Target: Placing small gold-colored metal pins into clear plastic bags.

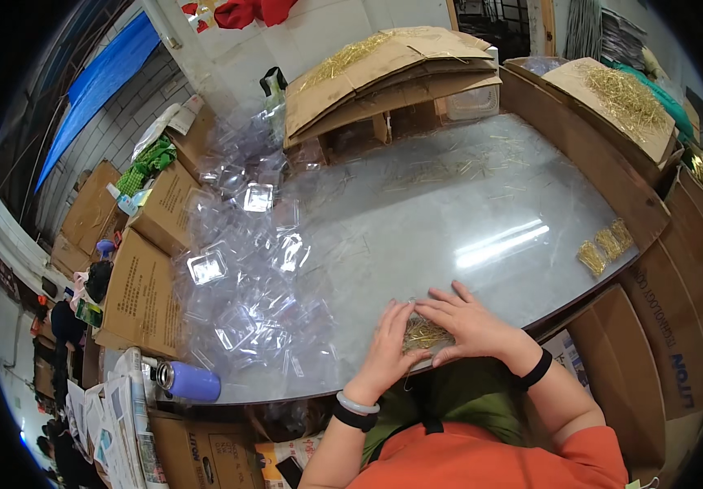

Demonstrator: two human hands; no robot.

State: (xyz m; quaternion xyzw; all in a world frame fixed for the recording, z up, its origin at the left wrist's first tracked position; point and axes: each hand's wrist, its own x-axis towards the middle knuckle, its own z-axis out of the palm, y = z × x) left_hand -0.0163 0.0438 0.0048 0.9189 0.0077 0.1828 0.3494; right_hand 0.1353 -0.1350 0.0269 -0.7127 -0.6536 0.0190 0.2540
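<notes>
At the table's near edge, a small heap of thin gold metal pins (425,334) lies between my two hands. My left hand (386,346) presses against its left side, fingers together and pointing away from me. From the right, my right hand (474,324) curves round it, the fingers reaching over the far side and the thumb on the near side. Fingers cover part of the heap, and I cannot make out whether a clear box is around it. Near the table's right edge stand three small gold bundles of pins (606,246) in a row.
Many clear plastic boxes (258,306) cover the table's left side. A purple bottle (190,381) lies at the near left corner. Cardboard sheets (392,77) with gold pins on top roof the far end. Loose pins (470,163) are scattered across the grey tabletop (400,236). Cartons (141,285) line the left.
</notes>
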